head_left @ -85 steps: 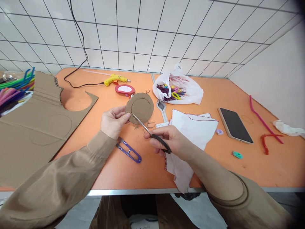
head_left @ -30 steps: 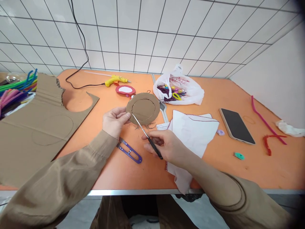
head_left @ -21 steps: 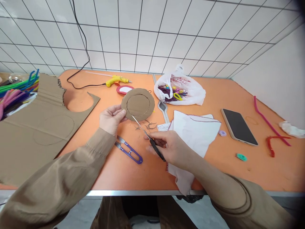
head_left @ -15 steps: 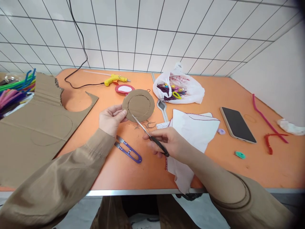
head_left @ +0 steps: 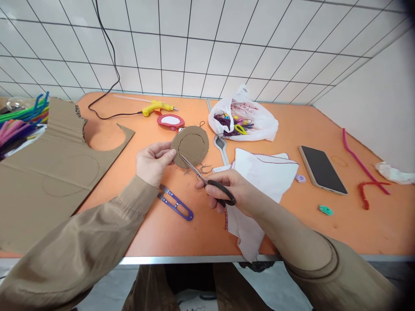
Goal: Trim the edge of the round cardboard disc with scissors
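Note:
My left hand (head_left: 153, 162) pinches the left edge of a round cardboard disc (head_left: 194, 144), held up over the table and tilted. A smaller circle is marked on the disc, with dark cut-like stretches along its line. In my right hand (head_left: 228, 190) are black-handled scissors (head_left: 220, 192), their blades pointing up and left. The tip meets the disc at the lower left of the inner circle; how deep it goes I cannot tell. Purple thread snips (head_left: 177, 204) lie on the table below the disc. Small brown scraps (head_left: 205, 169) are scattered just under it.
A large cut cardboard sheet (head_left: 29, 190) covers the left side. Behind stand a yellow glue gun (head_left: 157, 108), a red oval piece (head_left: 170, 121) and a plastic bag (head_left: 259, 125) of yarn. White cloth (head_left: 262, 177), a phone (head_left: 322, 169) and pipe cleaners (head_left: 366, 160) lie to the right.
The disc has shifted slightly right and down and turned to a new tilt. My right hand has rotated, so the scissors' handle loops show more broadly. The blade tip stays at the inner circle.

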`<state>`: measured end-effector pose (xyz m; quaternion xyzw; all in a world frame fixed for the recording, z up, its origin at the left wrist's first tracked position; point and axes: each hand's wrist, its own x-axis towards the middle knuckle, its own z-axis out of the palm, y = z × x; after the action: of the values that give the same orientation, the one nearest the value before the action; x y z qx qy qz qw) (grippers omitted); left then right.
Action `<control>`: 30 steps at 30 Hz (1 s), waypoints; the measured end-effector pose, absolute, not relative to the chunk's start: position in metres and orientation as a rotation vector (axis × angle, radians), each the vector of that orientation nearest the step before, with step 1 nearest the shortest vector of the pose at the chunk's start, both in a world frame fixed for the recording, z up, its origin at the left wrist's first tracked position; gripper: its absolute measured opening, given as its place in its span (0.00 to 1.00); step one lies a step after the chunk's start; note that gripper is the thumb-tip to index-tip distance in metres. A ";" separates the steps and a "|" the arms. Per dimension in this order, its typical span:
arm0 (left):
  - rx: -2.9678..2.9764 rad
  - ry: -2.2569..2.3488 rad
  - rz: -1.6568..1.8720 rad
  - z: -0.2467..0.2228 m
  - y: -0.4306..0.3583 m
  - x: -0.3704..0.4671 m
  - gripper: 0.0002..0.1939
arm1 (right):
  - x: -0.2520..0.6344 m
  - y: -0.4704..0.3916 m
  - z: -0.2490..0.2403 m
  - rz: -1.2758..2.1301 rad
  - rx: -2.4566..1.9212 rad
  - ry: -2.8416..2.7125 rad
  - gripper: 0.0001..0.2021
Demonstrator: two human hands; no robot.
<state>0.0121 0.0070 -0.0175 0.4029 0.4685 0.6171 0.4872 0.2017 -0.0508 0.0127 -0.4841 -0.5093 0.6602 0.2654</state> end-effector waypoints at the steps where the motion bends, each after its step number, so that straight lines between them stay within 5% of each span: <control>1: 0.991 1.140 1.499 -0.018 0.007 0.013 0.18 | 0.201 -0.051 0.013 1.775 -1.310 -1.383 0.17; 30: 0.993 1.136 1.535 -0.011 -0.004 0.018 0.12 | 0.197 -0.052 0.015 1.813 -1.284 -1.341 0.21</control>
<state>0.0180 -0.0037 -0.0111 0.4062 0.4647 0.6275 0.4746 0.1972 -0.0524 0.0149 -0.4764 -0.4976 0.6728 0.2699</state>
